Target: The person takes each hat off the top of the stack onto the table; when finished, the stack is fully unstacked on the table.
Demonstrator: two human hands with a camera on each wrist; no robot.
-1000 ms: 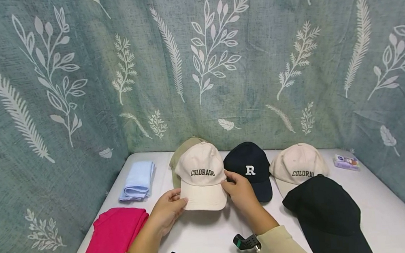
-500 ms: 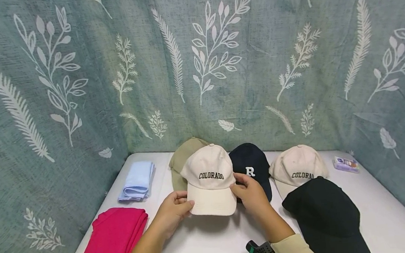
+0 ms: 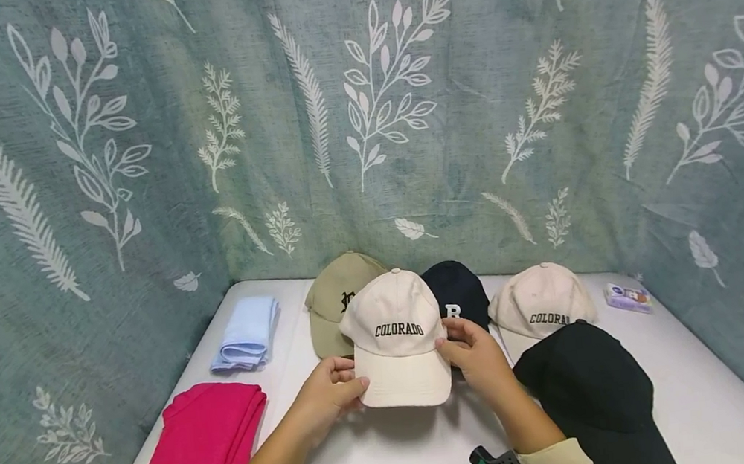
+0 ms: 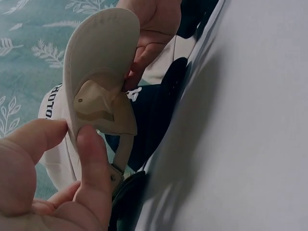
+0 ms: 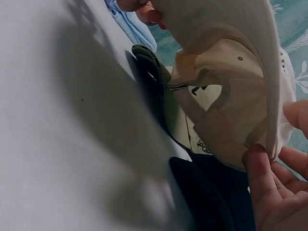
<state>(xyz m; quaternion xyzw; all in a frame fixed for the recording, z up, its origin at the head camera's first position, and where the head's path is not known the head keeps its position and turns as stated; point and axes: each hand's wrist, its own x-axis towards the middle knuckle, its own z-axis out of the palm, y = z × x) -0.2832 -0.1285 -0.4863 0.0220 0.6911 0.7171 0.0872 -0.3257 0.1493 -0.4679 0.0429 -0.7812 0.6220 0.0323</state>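
Note:
Both hands hold a cream baseball cap [image 3: 398, 334] lettered COLORADO, raised over the white table with its shadow below. My left hand [image 3: 327, 397] pinches the brim's left edge between thumb and fingers. On the other side my right hand [image 3: 481, 360] pinches where brim meets crown. The wrist views look under the brim [image 4: 103, 48] into the hollow crown [image 5: 231, 86] and its back strap. Behind the cap, partly covered by it, are an olive cap [image 3: 331, 296] on the left and a navy cap [image 3: 458, 287] with a white R on the right.
A second cream COLORADO cap [image 3: 542, 294] sits at the right, overlapped by a black cap [image 3: 591, 383]. Near the right edge lies a small purple packet [image 3: 627, 298]. Folded light blue cloth [image 3: 247, 330] and folded pink cloth [image 3: 203, 435] lie along the left edge.
Both hands have carried the cream cap to the right and nearer to me. More of the olive cap, including its dark emblem, now shows, while the navy cap is more covered.

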